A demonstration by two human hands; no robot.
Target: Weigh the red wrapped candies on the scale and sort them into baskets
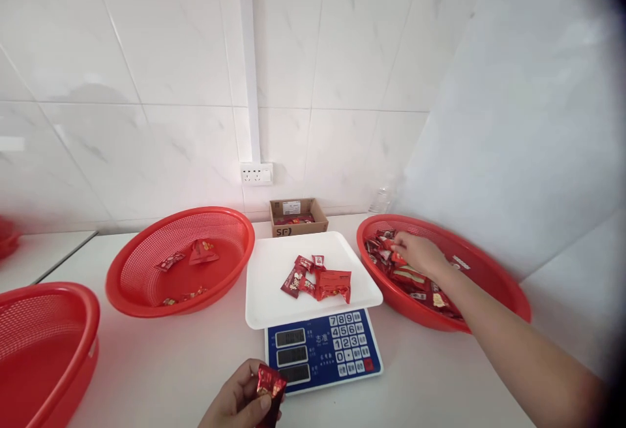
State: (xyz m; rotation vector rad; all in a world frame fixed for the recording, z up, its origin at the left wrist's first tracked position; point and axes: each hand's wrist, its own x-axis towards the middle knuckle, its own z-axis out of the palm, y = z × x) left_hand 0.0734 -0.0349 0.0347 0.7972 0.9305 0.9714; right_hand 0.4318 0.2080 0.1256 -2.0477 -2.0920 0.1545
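Observation:
My left hand is closed round a shiny dark red snack packet, low in the head view before the scale. Over at the right, my right hand reaches into a red plastic basket full of wrapped snack packets. Its fingers are pinched on a bright red packet, partly hidden by the hand. Between the hands stands a blue electronic scale with a white tray. Several small dark red packets and a larger red packet lie on that tray; the display digits are too dim to read.
Left of the scale, a red basket holds a few packets. Another red basket stands at the lower left. Behind the tray is a small cardboard box with packets inside. A clear cup sits by the tiled wall.

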